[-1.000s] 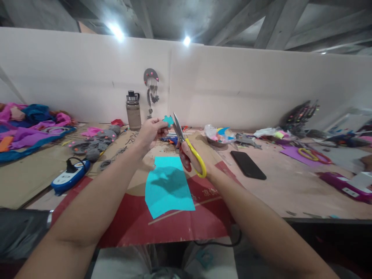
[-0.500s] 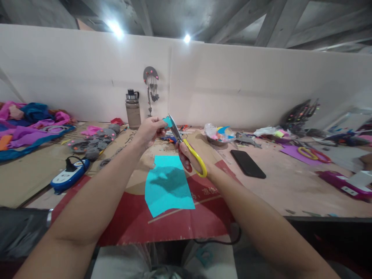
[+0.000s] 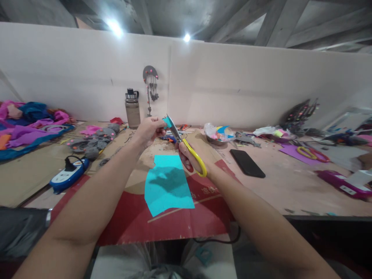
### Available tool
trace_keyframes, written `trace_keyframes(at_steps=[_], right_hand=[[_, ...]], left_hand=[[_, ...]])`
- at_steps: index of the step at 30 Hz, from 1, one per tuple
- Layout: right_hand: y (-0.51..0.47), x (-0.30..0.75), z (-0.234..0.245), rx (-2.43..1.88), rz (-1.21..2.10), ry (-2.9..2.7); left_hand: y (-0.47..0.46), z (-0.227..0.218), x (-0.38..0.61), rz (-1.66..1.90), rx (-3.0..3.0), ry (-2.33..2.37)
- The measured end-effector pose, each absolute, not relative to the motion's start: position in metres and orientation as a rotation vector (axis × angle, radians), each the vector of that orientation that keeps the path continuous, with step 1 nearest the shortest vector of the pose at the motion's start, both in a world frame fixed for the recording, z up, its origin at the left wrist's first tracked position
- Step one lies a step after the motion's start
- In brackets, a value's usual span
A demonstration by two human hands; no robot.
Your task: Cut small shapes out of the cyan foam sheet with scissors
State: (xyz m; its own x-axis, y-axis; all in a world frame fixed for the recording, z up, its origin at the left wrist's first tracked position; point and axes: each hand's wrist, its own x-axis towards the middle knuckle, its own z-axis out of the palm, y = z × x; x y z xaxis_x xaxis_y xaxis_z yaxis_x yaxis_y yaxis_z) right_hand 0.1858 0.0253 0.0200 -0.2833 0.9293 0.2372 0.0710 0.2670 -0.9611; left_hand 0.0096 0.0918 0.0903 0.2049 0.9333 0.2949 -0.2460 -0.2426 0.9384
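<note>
Between the fingertips of my left hand [image 3: 149, 131] is a small turquoise piece [image 3: 167, 123], pinched; whether it is felt or paper I cannot tell. My right hand [image 3: 187, 155] grips scissors [image 3: 197, 158] with yellow and red handles, the blades pointing up and to the left. Those blades are at the right edge of the small piece. Below both hands, a larger turquoise sheet [image 3: 170, 190] with a notched left edge lies on red and brown cardboard [image 3: 139, 228]. The shadow of my hands falls across it.
A black phone [image 3: 247, 163] lies to the right and a blue power strip [image 3: 68, 176] to the left. Behind my hands stand a water bottle [image 3: 132, 110] and a bowl of scraps [image 3: 217, 135]. Grey felt pieces [image 3: 95, 142] are heaped at left; a white partition [image 3: 247, 81] closes the back.
The scissor blades look slightly closer together and have shifted a little left against the small turquoise piece. Both hands keep their holds; the large sheet lies as before.
</note>
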Motion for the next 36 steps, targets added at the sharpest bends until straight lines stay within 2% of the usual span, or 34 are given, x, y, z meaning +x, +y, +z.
trace_keyframes(at_steps=[36], right_hand=[[0.0315, 0.1849, 0.0118, -0.909, 1.164, -1.525]], left_hand=[[0.0888, 0.0938, 0.0084, 1.315, 1.309, 0.728]])
